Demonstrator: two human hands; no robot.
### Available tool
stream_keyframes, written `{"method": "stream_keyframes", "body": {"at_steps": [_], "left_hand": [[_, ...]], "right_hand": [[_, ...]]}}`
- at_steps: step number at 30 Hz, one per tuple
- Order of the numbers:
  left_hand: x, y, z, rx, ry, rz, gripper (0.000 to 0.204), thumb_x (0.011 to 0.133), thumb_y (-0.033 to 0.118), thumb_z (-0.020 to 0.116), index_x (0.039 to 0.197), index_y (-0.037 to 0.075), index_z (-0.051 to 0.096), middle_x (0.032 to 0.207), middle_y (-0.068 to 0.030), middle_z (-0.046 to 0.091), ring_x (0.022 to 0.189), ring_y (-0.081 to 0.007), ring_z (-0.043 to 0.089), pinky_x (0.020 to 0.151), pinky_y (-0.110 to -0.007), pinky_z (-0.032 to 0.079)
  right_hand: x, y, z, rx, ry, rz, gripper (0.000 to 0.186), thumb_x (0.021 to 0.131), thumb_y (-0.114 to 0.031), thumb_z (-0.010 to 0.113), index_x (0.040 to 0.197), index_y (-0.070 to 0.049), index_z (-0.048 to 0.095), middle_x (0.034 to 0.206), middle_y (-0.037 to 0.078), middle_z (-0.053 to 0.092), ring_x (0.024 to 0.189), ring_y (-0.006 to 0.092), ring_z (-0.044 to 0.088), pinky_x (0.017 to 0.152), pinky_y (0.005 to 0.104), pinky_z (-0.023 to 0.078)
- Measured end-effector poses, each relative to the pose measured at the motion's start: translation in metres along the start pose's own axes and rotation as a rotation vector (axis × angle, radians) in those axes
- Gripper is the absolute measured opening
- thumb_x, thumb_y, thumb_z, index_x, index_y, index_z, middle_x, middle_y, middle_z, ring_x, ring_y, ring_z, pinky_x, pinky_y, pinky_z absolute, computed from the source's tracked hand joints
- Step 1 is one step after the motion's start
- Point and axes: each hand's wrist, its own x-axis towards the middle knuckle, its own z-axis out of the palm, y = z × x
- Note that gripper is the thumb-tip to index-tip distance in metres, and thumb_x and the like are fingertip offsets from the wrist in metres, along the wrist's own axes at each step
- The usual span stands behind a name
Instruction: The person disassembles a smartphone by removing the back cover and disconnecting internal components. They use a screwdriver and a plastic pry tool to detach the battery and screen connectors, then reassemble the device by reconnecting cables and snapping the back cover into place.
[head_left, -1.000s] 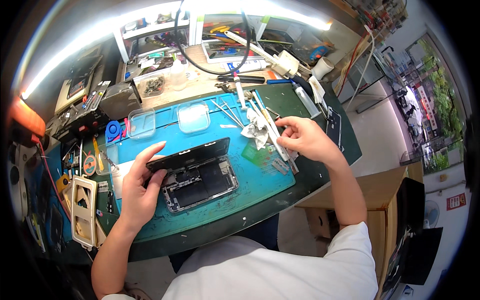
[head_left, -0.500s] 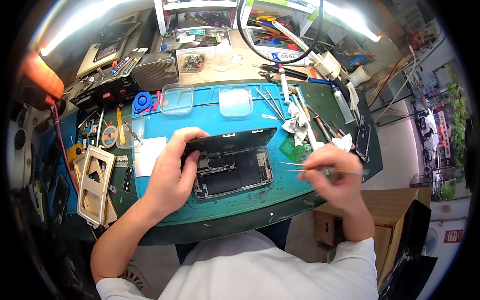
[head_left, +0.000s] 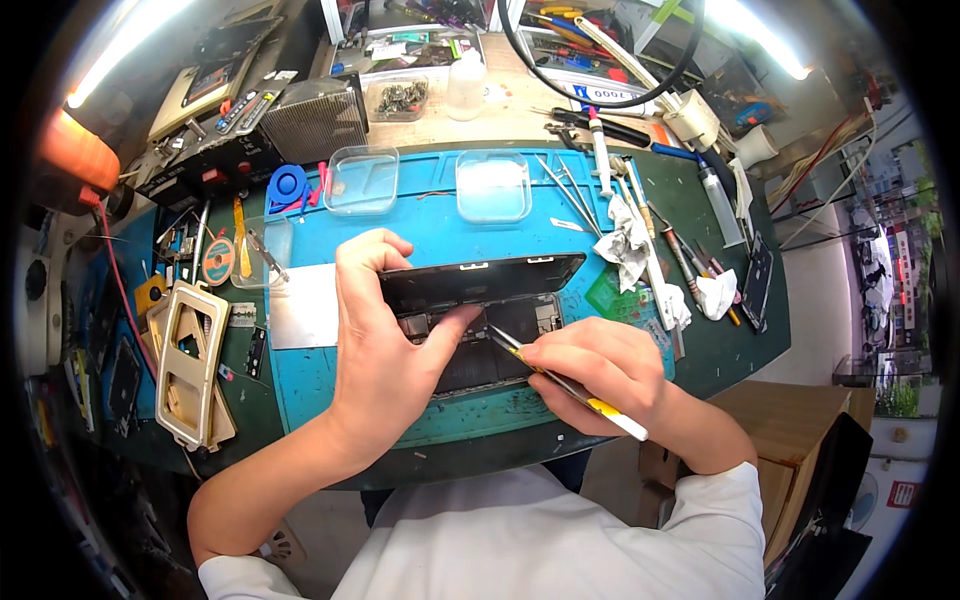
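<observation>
An opened phone body (head_left: 472, 365) lies on the blue silicone mat (head_left: 408, 228), with its dark screen panel (head_left: 510, 271) raised along the far edge. My left hand (head_left: 385, 355) grips the panel at its left end, fingers behind it and thumb reaching onto the internal parts. My right hand (head_left: 600, 365) holds tweezers (head_left: 621, 417) with a yellow and white end. Their tips touch or hover just above the phone's inside, near my left thumb; which, I cannot tell.
Two clear containers (head_left: 362, 180) sit at the mat's back. Several tools, a syringe (head_left: 718, 200) and crumpled tissue (head_left: 625, 240) crowd the right. A metal frame fixture (head_left: 183, 365) and white sheet (head_left: 305, 300) lie left. A black cable loop (head_left: 600, 100) hangs over the back.
My right hand went from the tools at the right, picked up tweezers and moved left over the phone. My left thumb moved rightward onto the phone's internals. The view has shifted.
</observation>
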Motion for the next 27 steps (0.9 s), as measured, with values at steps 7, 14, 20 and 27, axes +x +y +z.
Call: {"method": "stream_keyframes", "body": {"at_steps": [7,14,20,27], "left_hand": [[0.002,-0.006,-0.001,0.219,-0.015,0.148,0.072,0.075,-0.004,0.090,0.121,0.007,0.035,0.132,-0.0114,0.040,0.111,-0.0158,0.050,0.065,-0.021,0.055],[0.005,-0.006,0.000,0.186,-0.015,0.156,0.075,0.071,-0.003,0.091,0.122,0.004,0.037,0.128,-0.0173,0.042,0.114,-0.0277,0.050,0.085,-0.033,0.050],[0.006,-0.004,-0.005,0.221,-0.066,0.145,0.073,0.074,-0.005,0.089,0.121,0.006,0.033,0.131,-0.0142,0.041,0.118,-0.0200,0.049,0.072,-0.022,0.059],[0.007,-0.002,-0.004,0.180,-0.076,0.160,0.073,0.073,-0.007,0.089,0.120,0.006,0.034,0.130,-0.0152,0.041,0.110,-0.0186,0.051,0.072,-0.023,0.056]], "right_hand": [[-0.001,0.005,0.003,-0.031,-0.017,-0.022,0.029,0.077,-0.002,0.085,0.104,-0.001,0.075,0.092,0.010,0.073,0.072,0.0221,0.072,0.059,0.0322,0.058],[-0.001,0.003,0.001,-0.014,-0.015,-0.034,0.030,0.075,-0.005,0.086,0.103,-0.001,0.076,0.091,0.009,0.073,0.071,0.0216,0.071,0.059,0.0312,0.058],[0.001,0.003,-0.006,-0.124,0.040,-0.141,0.016,0.094,-0.017,0.072,0.104,-0.005,0.076,0.099,0.009,0.072,0.072,0.0226,0.069,0.062,0.0317,0.057],[0.003,-0.003,0.010,-0.435,-0.169,-0.123,0.046,0.067,-0.017,0.070,0.110,-0.005,0.080,0.082,-0.001,0.052,0.060,0.0101,0.045,0.048,0.0255,0.032]]}}
